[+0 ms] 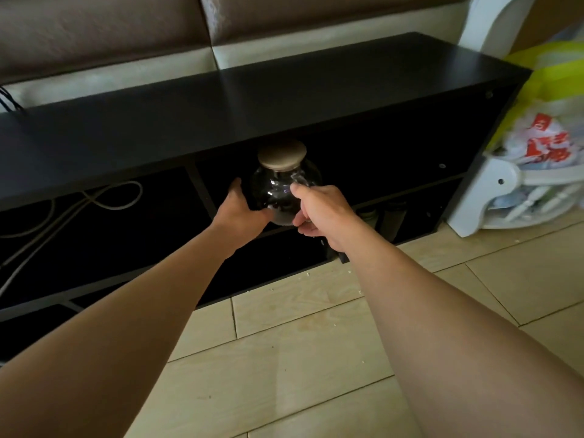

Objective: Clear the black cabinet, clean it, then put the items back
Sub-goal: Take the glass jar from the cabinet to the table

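Both hands clasp a round glass jar (279, 192): the left hand (241, 213) cups its nine o'clock side, the right hand (319, 210) wraps its three o'clock side. The jar, under a pale lid (282, 154), sits at the black cabinet's (284, 96) upper middle opening.

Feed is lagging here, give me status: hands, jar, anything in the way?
Left hand and right hand both gripping the round glass jar, wooden lid on. Jar at the black cabinet upper shelf opening. Nothing blocking.
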Motion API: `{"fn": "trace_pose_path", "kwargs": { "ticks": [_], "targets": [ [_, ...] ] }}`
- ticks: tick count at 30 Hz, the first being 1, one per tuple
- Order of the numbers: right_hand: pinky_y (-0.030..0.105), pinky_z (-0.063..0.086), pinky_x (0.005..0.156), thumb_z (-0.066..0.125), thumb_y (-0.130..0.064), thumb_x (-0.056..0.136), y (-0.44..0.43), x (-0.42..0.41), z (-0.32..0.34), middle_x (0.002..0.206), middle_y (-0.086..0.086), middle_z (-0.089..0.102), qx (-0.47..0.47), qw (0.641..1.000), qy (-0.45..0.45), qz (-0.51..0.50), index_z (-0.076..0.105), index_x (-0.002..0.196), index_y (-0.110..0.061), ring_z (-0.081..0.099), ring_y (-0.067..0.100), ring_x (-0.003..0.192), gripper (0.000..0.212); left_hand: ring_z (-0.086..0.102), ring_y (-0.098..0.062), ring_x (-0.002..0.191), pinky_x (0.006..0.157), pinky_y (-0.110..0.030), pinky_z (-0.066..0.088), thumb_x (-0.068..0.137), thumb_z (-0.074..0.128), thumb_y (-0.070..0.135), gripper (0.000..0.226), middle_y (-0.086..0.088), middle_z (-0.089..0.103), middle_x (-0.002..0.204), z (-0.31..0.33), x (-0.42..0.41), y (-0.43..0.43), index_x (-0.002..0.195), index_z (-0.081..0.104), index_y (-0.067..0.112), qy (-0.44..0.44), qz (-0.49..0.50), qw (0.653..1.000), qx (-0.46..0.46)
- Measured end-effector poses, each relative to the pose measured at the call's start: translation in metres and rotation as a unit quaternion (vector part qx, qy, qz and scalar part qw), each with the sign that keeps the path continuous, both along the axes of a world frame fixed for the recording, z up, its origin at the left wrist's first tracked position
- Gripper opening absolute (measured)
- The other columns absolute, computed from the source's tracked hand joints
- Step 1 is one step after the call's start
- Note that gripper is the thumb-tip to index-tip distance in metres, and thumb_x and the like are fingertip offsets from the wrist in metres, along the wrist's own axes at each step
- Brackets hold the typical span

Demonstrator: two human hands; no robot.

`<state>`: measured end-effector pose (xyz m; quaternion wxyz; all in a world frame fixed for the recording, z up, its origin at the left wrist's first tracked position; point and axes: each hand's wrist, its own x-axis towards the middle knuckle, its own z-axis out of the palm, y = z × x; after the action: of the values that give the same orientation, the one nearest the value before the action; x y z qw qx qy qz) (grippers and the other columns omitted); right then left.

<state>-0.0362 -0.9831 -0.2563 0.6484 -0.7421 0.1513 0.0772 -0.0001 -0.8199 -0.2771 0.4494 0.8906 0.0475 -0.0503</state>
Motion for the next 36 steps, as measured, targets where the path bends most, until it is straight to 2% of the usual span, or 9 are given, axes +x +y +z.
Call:
{"fn": "trace_pose_path", "kwargs": {
  "ticks": [4, 8, 14, 21, 23, 25, 28, 33, 36],
  "targets": [
    [0.042, 0.060, 0.085, 0.058, -0.047, 0.097, -0.011, -0.011, 0.007, 0.079, 0.010, 0.076, -0.018, 1.000, -0.005, 0.013, 0.052, 0.067, -0.026, 0.070, 0.025, 0.074, 0.038, 0.056, -0.022, 0.122, 0.105, -0.043, 0.049, 0.063, 0.081, 0.031, 0.116, 0.001, 0.054, 0.134, 0.015, 0.004, -0.005, 0.157, 0.014, 0.029, 0.001, -0.036, 0.999, -0.017],
    [0.042, 0.060, 0.084, 0.059, -0.044, 0.097, -0.025, -0.024, 0.016, 0.082, 0.009, 0.077, -0.032, 0.999, -0.003, 0.028, 0.052, 0.067, -0.021, 0.070, 0.026, 0.074, 0.038, 0.055, -0.020, 0.124, 0.106, -0.042, 0.048, 0.063, 0.089, 0.033, 0.120, 0.001, 0.052, 0.137, 0.016, -0.002, -0.013, 0.157, 0.015, 0.026, -0.003, -0.090, 0.996, -0.023],
    [0.045, 0.062, 0.085, 0.063, -0.034, 0.093, -0.052, -0.043, 0.010, 0.076, 0.007, 0.077, -0.065, 0.997, 0.023, 0.031, 0.065, 0.095, -0.019, 0.071, 0.025, 0.073, 0.015, 0.057, -0.016, 0.122, 0.101, -0.042, 0.053, 0.048, 0.096, 0.043, 0.132, 0.006, 0.055, 0.134, 0.017, -0.011, -0.027, 0.155, 0.020, 0.027, 0.018, -0.151, 0.988, -0.042],
    [0.041, 0.062, 0.085, 0.070, -0.023, 0.093, -0.085, -0.076, 0.018, 0.076, 0.006, 0.077, -0.066, 0.996, 0.061, -0.011, 0.068, 0.089, -0.008, 0.076, 0.022, 0.082, 0.015, 0.055, -0.011, 0.122, 0.104, -0.036, 0.050, 0.049, 0.096, 0.048, 0.117, 0.012, 0.054, 0.131, 0.026, -0.043, -0.061, 0.147, 0.035, 0.023, 0.033, -0.160, 0.986, -0.032],
    [0.041, 0.062, 0.086, 0.072, -0.022, 0.091, -0.092, -0.094, 0.035, 0.078, 0.006, 0.077, -0.060, 0.995, 0.082, -0.017, 0.070, 0.089, -0.006, 0.076, 0.020, 0.082, 0.016, 0.055, -0.006, 0.118, 0.098, -0.025, 0.050, 0.055, 0.096, 0.042, 0.107, 0.016, 0.055, 0.126, 0.042, -0.064, -0.070, 0.143, 0.038, 0.023, 0.048, -0.158, 0.985, -0.041],
    [0.042, 0.061, 0.088, 0.074, -0.024, 0.090, -0.097, -0.114, 0.061, 0.079, 0.005, 0.078, -0.065, 0.992, 0.105, -0.009, 0.071, 0.089, -0.004, 0.076, 0.017, 0.081, 0.020, 0.056, 0.010, 0.100, 0.077, -0.004, 0.045, 0.062, 0.095, 0.031, 0.089, 0.025, 0.052, 0.109, 0.069, -0.086, -0.076, 0.132, 0.041, 0.029, 0.065, -0.153, 0.985, -0.049],
    [0.043, 0.059, 0.092, 0.075, -0.026, 0.089, -0.098, -0.139, 0.119, 0.079, 0.006, 0.078, -0.062, 0.990, 0.128, -0.003, 0.069, 0.080, -0.004, 0.076, 0.018, 0.082, 0.025, 0.049, 0.030, 0.081, 0.065, 0.004, 0.041, 0.065, 0.094, 0.024, 0.082, 0.030, 0.049, 0.102, 0.122, -0.112, -0.075, 0.121, 0.036, 0.035, 0.086, -0.157, 0.982, -0.066],
    [0.051, 0.057, 0.092, 0.078, -0.029, 0.084, -0.084, -0.144, 0.274, 0.066, 0.004, 0.074, -0.089, 0.986, 0.141, 0.024, 0.060, 0.056, -0.016, 0.077, 0.021, 0.079, 0.035, 0.054, 0.015, 0.098, 0.079, -0.006, 0.048, 0.061, 0.095, 0.032, 0.085, 0.027, 0.053, 0.112, 0.268, -0.134, -0.052, 0.123, 0.038, 0.040, 0.088, -0.131, 0.983, -0.097],
    [0.051, 0.057, 0.093, 0.074, -0.024, 0.089, -0.060, -0.140, 0.384, 0.067, 0.006, 0.074, -0.089, 0.984, 0.143, 0.065, 0.066, 0.048, -0.019, 0.077, 0.020, 0.080, 0.042, 0.057, 0.002, 0.107, 0.087, -0.015, 0.050, 0.057, 0.096, 0.038, 0.089, 0.021, 0.054, 0.120, 0.375, -0.143, -0.021, 0.125, 0.039, 0.041, 0.087, -0.105, 0.985, -0.109]
  ]
}}
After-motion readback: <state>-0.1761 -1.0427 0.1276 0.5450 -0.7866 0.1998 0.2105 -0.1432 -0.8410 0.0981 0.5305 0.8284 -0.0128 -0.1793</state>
